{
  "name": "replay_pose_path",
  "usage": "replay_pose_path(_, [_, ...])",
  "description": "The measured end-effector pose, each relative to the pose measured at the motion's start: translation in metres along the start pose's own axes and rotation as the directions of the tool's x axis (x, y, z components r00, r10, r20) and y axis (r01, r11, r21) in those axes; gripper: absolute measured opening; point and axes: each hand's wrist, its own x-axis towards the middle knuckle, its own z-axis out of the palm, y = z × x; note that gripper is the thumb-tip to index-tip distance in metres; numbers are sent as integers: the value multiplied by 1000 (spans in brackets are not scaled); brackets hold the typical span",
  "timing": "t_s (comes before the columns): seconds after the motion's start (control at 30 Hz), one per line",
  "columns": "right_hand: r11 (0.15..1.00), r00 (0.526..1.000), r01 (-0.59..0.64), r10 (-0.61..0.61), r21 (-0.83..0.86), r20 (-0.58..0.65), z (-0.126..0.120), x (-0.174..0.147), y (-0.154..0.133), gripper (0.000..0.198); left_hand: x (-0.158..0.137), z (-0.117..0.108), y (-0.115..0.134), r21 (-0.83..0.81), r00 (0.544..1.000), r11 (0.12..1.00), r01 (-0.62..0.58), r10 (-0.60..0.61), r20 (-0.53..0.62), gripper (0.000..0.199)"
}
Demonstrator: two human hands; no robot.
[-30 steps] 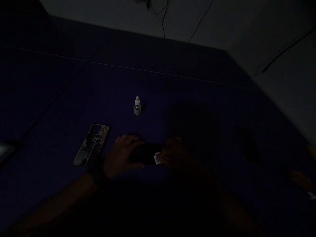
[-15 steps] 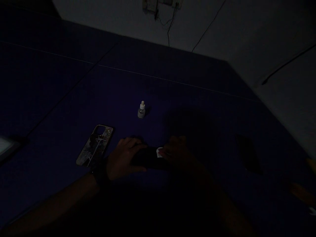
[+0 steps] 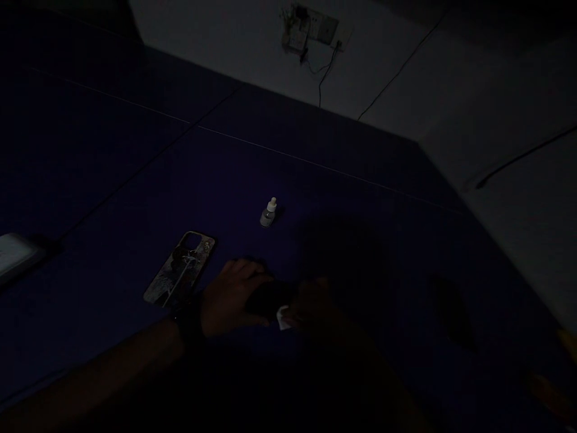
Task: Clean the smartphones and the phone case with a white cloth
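The room is very dim. My left hand (image 3: 234, 297), with a dark band at its wrist, is closed around the left end of a dark, flat object that looks like a phone (image 3: 273, 294) lying on the blue-purple surface. My right hand (image 3: 311, 304) is in deep shadow at the phone's right end. Its fingers pinch a small white wipe (image 3: 283, 317), which shows at the phone's near edge. Left of my left hand lies a patterned phone case (image 3: 183, 267) with a camera cut-out. A small dropper bottle (image 3: 267, 214) with a white top stands beyond the hands.
A white object (image 3: 18, 255) sits at the left edge. Another dark flat thing (image 3: 451, 310) lies to the right, and something orange (image 3: 552, 394) is at the lower right. Wall sockets (image 3: 320, 27) with cables are at the back.
My right hand has drawn the white wipe from the phone's upper face down to its near edge. The left hand keeps its hold. The whole view has shifted slightly.
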Motion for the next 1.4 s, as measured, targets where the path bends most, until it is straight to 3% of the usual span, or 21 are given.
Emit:
replay_pose_path(0.13, [987, 980, -142, 130, -75, -149, -4, 6, 1, 24, 0, 0, 0, 3, 1000, 1000, 0, 0, -5, 74])
replay_pose_path(0.33, [999, 1000, -4, 4, -51, -12, -6, 7, -6, 23, 0, 0, 1, -7, 1000, 1000, 12, -12, 15, 76])
replay_pose_path(0.5, [986, 990, -119, 109, -117, -90, -7, 12, -4, 22, 0, 2, -1, -8, 1000, 1000, -1, 1, -9, 74])
replay_pose_path(0.67, [999, 998, 31, -30, -35, 48, -7, 8, -5, 18, 0, 2, -1, -16, 999, 999, -30, 30, -19, 69])
replay_pose_path(0.8, [991, 994, -90, 85, -94, -62, -3, 14, -10, 18, 0, 1, -2, -19, 999, 999, -27, 26, -18, 71])
replay_pose_path(1.07, [987, 986, -95, 75, -130, -152, -12, -19, 10, 16, -4, 4, -2, -34, 999, 999, 12, -13, -43, 91])
replay_pose_path(1.17, [997, 980, -56, 46, -44, -195, -5, -33, 16, 22, -7, -1, -4, -37, 999, 999, -14, 12, -38, 82])
replay_pose_path(1.3, [991, 972, -87, 107, 105, -208, 4, -48, 13, 27, -12, -5, -14, -7, 998, 998, -60, 60, -16, 75])
replay_pose_path(1.4, [992, 980, -71, 89, 107, -178, 7, -48, 2, 28, -15, -3, -21, 5, 997, 998, -70, 70, -11, 75])
